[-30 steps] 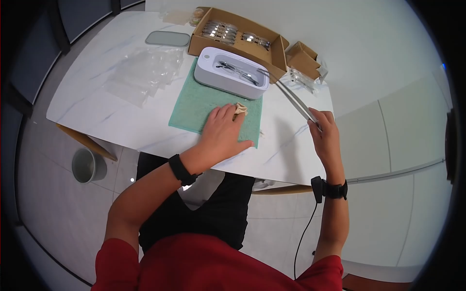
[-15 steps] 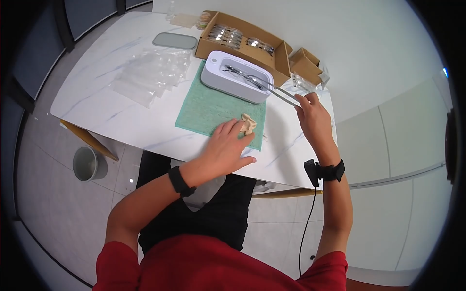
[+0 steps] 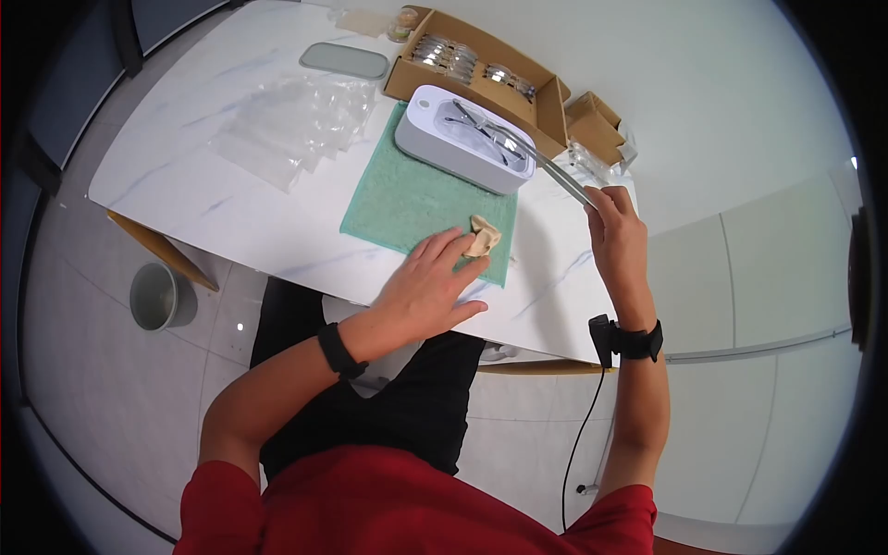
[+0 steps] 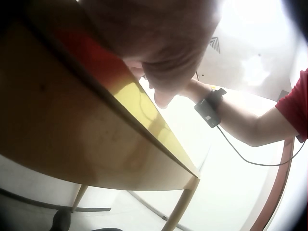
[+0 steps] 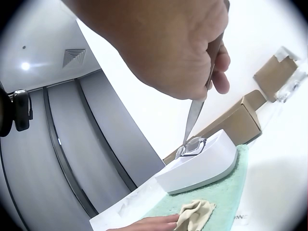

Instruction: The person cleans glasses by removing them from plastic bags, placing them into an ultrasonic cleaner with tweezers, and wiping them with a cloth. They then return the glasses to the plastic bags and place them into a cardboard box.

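My right hand (image 3: 618,242) holds long metal tweezers (image 3: 557,172), pinched between thumb and fingers. Their tips reach over the white cleaning machine's tub (image 3: 453,159) and meet a pair of glasses (image 3: 481,127). The right wrist view shows the glasses (image 5: 196,146) tilted at the tub's rim, the tweezer tips against them. On the green towel (image 3: 398,205), my left hand (image 3: 421,294) lies palm down with fingers extended. Its fingertips touch a crumpled beige cloth (image 3: 484,237) at the towel's near right corner.
Behind the machine, a cardboard box (image 3: 476,81) holds several pairs of glasses. A smaller carton (image 3: 595,126) and wrapped items stand to its right. Clear plastic bags (image 3: 294,129) and a grey lid (image 3: 344,60) lie at left. A bin (image 3: 162,298) stands on the floor.
The tweezers have gone from the tub's right end to the glasses, which now sit tilted and higher. My left hand slid slightly back toward the table edge, uncovering more beige cloth.
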Tool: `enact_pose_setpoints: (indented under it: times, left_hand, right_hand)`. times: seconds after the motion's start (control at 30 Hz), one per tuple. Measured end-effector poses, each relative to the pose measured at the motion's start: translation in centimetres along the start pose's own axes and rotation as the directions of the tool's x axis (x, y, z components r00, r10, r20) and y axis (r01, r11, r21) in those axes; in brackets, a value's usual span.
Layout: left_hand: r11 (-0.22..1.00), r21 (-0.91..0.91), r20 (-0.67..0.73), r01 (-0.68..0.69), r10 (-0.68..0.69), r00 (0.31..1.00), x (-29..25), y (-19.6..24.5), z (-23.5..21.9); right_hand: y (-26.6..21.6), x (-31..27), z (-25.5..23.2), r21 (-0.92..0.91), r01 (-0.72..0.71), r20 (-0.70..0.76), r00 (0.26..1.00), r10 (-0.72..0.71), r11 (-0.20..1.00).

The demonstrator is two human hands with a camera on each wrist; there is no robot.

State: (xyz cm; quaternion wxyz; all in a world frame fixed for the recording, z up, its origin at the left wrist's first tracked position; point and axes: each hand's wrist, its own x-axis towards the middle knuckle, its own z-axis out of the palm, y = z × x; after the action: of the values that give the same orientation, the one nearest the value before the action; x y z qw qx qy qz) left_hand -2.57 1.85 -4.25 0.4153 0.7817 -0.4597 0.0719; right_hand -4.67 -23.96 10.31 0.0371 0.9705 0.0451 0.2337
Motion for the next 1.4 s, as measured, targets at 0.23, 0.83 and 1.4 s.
enact_pose_setpoints:
  times: [0.23,0.83,1.4]
  left_hand:
    - [1.000,-0.019,-0.049,0.001,-0.002,0.999,-0.3,-0.2,0.0]
    - [0.998,-0.031,-0.069,-0.061,0.059,0.996,-0.2,-0.3,0.2]
    - [0.999,-0.026,-0.010,-0.040,0.039,0.999,-0.2,-0.5,0.4]
  right_hand:
    - [0.4,-0.6,-1.1,0.079,-0.046,-0.082,0.995,0.053,0.996]
    - [-1.8,-3.8,-1.8,0.104,0.126,0.104,0.985,-0.137,0.987]
    - [-0.1,-5.4,-2.2,0.129,0.014,0.156,0.987,-0.034,0.992]
